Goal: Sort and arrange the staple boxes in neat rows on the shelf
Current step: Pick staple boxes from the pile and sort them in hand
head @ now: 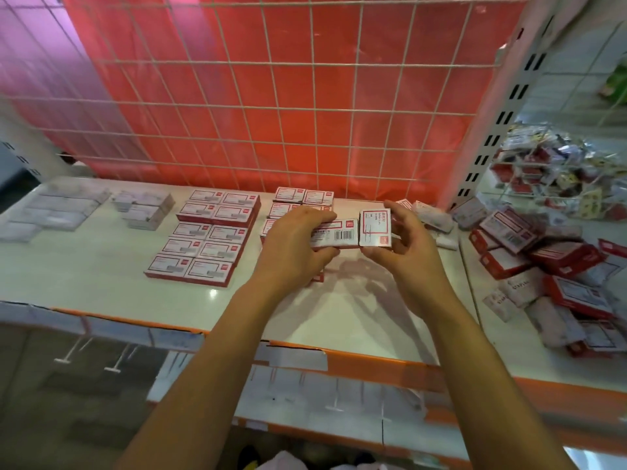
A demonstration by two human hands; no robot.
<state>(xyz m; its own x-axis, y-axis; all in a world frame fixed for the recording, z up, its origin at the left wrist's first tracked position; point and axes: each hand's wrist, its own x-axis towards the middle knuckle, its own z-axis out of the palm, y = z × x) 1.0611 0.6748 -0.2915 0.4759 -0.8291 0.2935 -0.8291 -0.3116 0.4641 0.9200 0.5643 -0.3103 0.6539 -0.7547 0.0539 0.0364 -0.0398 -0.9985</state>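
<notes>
My left hand [295, 242] grips a red-and-white staple box [336, 235] lying on its side, barcode facing up, above the white shelf [356, 320]. My right hand [407, 242] pinches a second staple box [376, 228] held upright right beside the first, the two boxes touching. Behind my left hand stand two short columns of red staple boxes [303, 196], partly hidden by my fingers. Further left, a neat block of red staple boxes [207, 237] lies in two columns.
A loose heap of red and white boxes [549, 266] fills the shelf's right end. Grey-white box stacks [146, 206] and more pale boxes [54, 212] sit at the left. A wire grid [305, 113] backs the shelf; an orange front edge [373, 364] runs below.
</notes>
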